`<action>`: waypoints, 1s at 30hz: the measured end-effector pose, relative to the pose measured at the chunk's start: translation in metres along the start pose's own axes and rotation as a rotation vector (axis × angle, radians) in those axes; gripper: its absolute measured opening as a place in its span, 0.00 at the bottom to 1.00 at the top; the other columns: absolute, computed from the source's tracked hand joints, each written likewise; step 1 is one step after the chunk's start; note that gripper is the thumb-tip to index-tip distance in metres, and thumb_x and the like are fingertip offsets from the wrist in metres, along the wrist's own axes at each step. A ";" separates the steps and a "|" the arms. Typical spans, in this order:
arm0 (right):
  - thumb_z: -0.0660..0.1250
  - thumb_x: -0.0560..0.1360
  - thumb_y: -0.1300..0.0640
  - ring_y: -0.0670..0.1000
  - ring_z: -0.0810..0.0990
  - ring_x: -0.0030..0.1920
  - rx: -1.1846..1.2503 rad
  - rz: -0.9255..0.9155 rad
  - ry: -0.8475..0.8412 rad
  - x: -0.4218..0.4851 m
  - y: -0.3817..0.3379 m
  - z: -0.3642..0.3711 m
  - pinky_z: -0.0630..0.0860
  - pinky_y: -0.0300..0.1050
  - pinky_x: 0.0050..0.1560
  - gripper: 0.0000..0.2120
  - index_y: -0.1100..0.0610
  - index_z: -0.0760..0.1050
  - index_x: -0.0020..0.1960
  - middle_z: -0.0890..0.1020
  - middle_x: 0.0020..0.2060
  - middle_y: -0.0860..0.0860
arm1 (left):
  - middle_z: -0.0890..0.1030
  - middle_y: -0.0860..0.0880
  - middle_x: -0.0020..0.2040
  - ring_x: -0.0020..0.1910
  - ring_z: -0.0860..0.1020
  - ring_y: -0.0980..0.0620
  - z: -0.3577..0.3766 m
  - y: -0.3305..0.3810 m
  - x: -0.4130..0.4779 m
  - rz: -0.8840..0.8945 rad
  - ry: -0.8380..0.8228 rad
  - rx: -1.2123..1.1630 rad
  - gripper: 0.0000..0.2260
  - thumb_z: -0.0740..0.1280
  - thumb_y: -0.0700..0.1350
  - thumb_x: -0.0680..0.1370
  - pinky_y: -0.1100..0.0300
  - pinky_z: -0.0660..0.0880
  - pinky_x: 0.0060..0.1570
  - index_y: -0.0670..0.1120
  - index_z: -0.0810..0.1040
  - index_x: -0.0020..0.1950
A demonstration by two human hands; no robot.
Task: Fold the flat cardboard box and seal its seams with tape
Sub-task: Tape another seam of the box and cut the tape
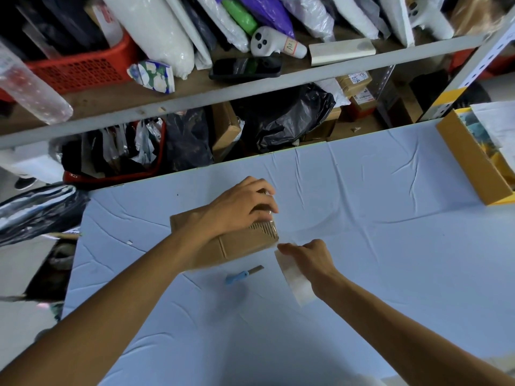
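Head view, left to right: the left hand (239, 207) presses flat on the folded cardboard box (223, 246) on the bench (390, 246), fingers (264, 201) curled over its far right end; the box's long axis runs left-right; just beside that end, the nearer right hand (309, 257) pinches a tape strip (294, 277) hanging toward the person; a blue cutter (242, 274) lies below the box.

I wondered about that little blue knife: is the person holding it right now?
No. The knife lies on the table, while the left hand presses the box and the right hand holds tape.
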State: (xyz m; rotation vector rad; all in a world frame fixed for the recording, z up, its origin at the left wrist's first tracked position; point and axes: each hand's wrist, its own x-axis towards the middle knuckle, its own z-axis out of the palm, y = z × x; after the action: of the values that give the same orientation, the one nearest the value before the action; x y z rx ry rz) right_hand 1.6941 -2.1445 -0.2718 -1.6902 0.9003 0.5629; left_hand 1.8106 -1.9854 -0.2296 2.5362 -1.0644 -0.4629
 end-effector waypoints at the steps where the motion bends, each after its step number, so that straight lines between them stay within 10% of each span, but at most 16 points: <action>1: 0.73 0.67 0.46 0.53 0.76 0.35 0.002 -0.006 0.004 0.000 -0.001 -0.001 0.66 0.41 0.29 0.21 0.61 0.73 0.48 0.77 0.39 0.55 | 0.72 0.53 0.64 0.65 0.65 0.53 0.000 -0.001 0.001 0.003 0.012 0.038 0.08 0.66 0.49 0.78 0.57 0.70 0.59 0.52 0.81 0.54; 7: 0.74 0.66 0.46 0.53 0.72 0.30 0.017 -0.033 0.014 0.003 -0.010 -0.003 0.64 0.41 0.28 0.20 0.61 0.71 0.40 0.73 0.34 0.54 | 0.77 0.56 0.57 0.62 0.65 0.57 0.005 -0.003 0.009 0.049 -0.032 0.041 0.10 0.63 0.39 0.79 0.52 0.72 0.60 0.53 0.80 0.51; 12: 0.74 0.66 0.46 0.51 0.69 0.29 0.010 -0.032 -0.008 0.001 -0.011 -0.005 0.62 0.41 0.27 0.20 0.60 0.68 0.39 0.70 0.32 0.52 | 0.70 0.59 0.57 0.63 0.60 0.58 0.007 -0.008 0.001 0.112 -0.086 0.170 0.16 0.67 0.62 0.70 0.69 0.61 0.51 0.59 0.73 0.55; 16: 0.76 0.65 0.45 0.51 0.66 0.25 0.020 -0.074 -0.003 -0.002 -0.014 -0.008 0.62 0.41 0.27 0.23 0.59 0.66 0.33 0.67 0.27 0.51 | 0.72 0.57 0.57 0.62 0.63 0.56 0.008 -0.010 -0.001 0.165 0.008 0.181 0.17 0.70 0.57 0.68 0.67 0.61 0.53 0.57 0.74 0.55; 21: 0.76 0.64 0.41 0.52 0.82 0.40 0.142 -0.253 0.034 -0.003 -0.032 -0.012 0.73 0.42 0.36 0.23 0.57 0.77 0.47 0.82 0.40 0.52 | 0.74 0.53 0.54 0.59 0.66 0.52 -0.007 -0.021 0.003 0.094 0.153 0.179 0.15 0.71 0.54 0.68 0.60 0.67 0.53 0.53 0.77 0.53; 30: 0.74 0.69 0.48 0.50 0.82 0.34 -0.003 -0.376 -0.039 0.009 -0.043 -0.010 0.71 0.38 0.29 0.13 0.54 0.77 0.47 0.84 0.39 0.54 | 0.71 0.52 0.60 0.66 0.62 0.52 -0.004 -0.038 0.004 -0.055 0.150 0.028 0.16 0.72 0.51 0.70 0.65 0.55 0.59 0.51 0.76 0.56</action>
State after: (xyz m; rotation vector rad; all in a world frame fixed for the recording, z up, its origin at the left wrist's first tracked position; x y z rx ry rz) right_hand 1.7329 -2.1510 -0.2504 -1.7885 0.5334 0.3408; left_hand 1.8377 -1.9624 -0.2435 2.5842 -0.9546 -0.2683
